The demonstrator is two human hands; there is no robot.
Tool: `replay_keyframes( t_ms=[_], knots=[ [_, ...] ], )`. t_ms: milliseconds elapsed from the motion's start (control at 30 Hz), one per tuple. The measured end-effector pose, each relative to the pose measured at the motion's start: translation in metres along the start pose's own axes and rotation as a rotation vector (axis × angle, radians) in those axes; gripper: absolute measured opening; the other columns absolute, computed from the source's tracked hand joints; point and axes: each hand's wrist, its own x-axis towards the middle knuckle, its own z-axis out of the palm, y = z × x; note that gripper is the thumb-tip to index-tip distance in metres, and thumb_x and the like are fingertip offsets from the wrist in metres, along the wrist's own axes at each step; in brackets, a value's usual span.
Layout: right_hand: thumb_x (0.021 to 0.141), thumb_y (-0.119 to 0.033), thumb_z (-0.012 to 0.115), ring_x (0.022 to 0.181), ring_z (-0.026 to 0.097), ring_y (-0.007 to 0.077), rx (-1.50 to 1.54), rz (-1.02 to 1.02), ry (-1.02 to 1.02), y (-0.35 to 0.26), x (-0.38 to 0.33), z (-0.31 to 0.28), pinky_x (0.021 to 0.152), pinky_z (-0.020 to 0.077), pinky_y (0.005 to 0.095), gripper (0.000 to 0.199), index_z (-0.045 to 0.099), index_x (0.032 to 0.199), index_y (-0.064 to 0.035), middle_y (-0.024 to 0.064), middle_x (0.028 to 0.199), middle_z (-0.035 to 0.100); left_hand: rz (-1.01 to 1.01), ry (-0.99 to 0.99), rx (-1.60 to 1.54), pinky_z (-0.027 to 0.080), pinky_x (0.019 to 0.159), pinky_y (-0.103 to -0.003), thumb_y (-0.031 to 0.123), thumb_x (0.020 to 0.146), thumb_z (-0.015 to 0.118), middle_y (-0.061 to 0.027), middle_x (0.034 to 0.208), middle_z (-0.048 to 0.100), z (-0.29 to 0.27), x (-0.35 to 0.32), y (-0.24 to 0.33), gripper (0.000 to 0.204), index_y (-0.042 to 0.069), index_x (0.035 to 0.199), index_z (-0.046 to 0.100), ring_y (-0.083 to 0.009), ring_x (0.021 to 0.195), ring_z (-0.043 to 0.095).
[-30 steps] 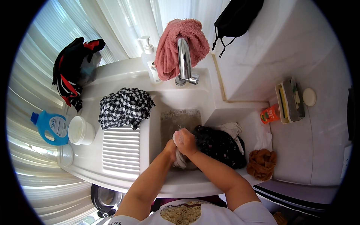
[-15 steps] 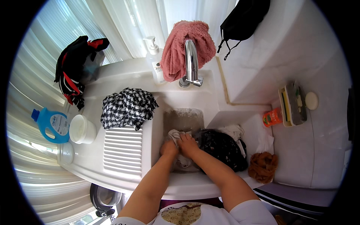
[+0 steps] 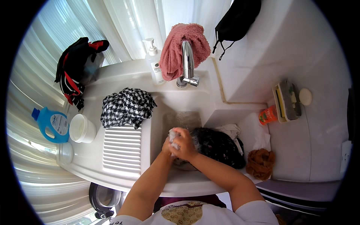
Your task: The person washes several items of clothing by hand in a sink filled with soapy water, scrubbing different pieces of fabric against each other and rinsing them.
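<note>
Over the sink basin (image 3: 157,146), both my hands squeeze a wet, light-coloured cloth (image 3: 173,135) between them. My right hand (image 3: 185,144) is closed over it from the right. Mostly hidden behind the cloth and the other hand, my left hand (image 3: 166,147) grips it from the left. Part of the pale fabric hangs toward the basin floor below my wrists. Beside my right hand lies a bunched black garment (image 3: 219,148) with small light specks, and a white cloth (image 3: 230,130) sits behind it.
Left of the basin, a black-and-white houndstooth garment (image 3: 128,107) lies above the ridged washboard (image 3: 122,152). A white tub (image 3: 82,129) and blue detergent bottle (image 3: 54,125) stand farther left. The tap (image 3: 188,62) carries a pink towel (image 3: 170,56). A brown scrunched cloth (image 3: 260,164) rests at right.
My hands have lifted the light cloth from the basin and now clench it together; before, they pressed it down low. The view has shifted slightly.
</note>
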Motion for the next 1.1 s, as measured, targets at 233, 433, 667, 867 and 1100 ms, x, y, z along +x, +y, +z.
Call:
replay_keyframes(
  t_ms=[233,433,667,867,1100],
  knots=[
    [0.070,-0.013,0.065,0.083,0.057,0.0328,0.006,0.177,0.083,-0.013,-0.025,0.040,0.072,0.0463,0.0385,0.016,0.054,0.071,-0.0018,0.0130,0.096,0.060,-0.137,-0.521,-0.213,0.050,0.068,-0.033,0.045,0.090,0.048,-0.0079,0.084,0.060,-0.061,0.029,0.012,0.037,0.010,0.086,0.058,-0.0205,0.079,0.059],
    [0.074,-0.015,0.064,0.074,0.053,0.0352,-0.198,0.379,0.373,0.017,-0.014,0.043,0.064,0.0445,0.0403,0.018,0.051,0.071,-0.0020,0.0154,0.084,0.055,0.066,0.214,0.106,0.050,0.069,-0.033,0.036,0.087,0.057,-0.0100,0.092,0.061,0.004,0.003,0.006,0.033,0.004,0.096,0.060,-0.0209,0.081,0.060],
    [0.081,-0.019,0.062,0.085,0.052,0.0351,-0.129,0.554,0.065,0.058,0.001,0.020,0.071,0.0424,0.0422,0.019,0.052,0.076,-0.0036,0.0142,0.088,0.057,0.252,0.323,0.574,0.046,0.074,-0.035,0.035,0.082,0.062,-0.0122,0.095,0.062,-0.001,0.011,0.020,0.036,0.004,0.100,0.058,-0.0229,0.086,0.059],
    [0.075,-0.024,0.068,0.100,0.051,0.0345,-0.732,0.575,-0.199,0.109,-0.024,0.032,0.078,0.0455,0.0395,0.040,0.055,0.108,-0.0054,0.0173,0.103,0.056,0.214,0.664,1.437,0.040,0.094,-0.040,0.033,0.073,0.069,-0.0235,0.126,0.048,-0.021,0.026,0.006,0.078,0.005,0.135,0.032,-0.0370,0.115,0.049],
    [0.060,-0.018,0.070,0.094,0.053,0.0361,0.035,0.579,-0.516,0.044,-0.010,0.016,0.077,0.0456,0.0424,0.026,0.063,0.082,-0.0072,0.0148,0.099,0.057,0.011,0.381,0.071,0.045,0.088,-0.040,0.053,0.086,0.048,-0.0177,0.111,0.056,-0.057,0.046,-0.005,0.060,0.003,0.118,0.048,-0.0316,0.100,0.056]
  ],
)
